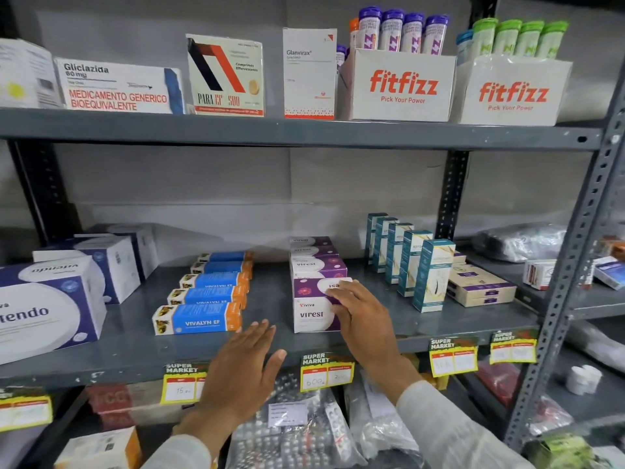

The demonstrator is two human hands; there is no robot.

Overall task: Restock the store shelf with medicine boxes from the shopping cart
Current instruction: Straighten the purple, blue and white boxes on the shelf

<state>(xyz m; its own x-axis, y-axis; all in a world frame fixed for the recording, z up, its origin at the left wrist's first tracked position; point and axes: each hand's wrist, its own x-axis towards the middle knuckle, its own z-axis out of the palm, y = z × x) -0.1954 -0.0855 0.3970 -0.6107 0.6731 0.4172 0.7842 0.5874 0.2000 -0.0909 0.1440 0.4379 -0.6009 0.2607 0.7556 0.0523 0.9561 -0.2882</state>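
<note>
Right hand (363, 319): fingers curled onto the right end of the front purple-white box (313, 304), gripping it; box sits on the middle shelf (270, 363), front of a row of matching boxes. Left hand (241, 370): fingers flat and spread, holding nothing, over the shelf edge just left of the box, near the blue-orange boxes (199, 318).

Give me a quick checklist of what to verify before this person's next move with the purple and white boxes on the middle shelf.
1. Right hand on the front Virest box: ok, fingers rest on its top and side.
2. Left hand free: ok, open and empty above the shelf edge.
3. Virest row straight: ok, boxes line up front to back.
4. Gap to the Vivalyn EF boxes: ok, bare shelf between.
5. Front box fully seated: cannot tell, hand covers part.
6. Cart stock left: cannot tell, cart is out of view.
</note>
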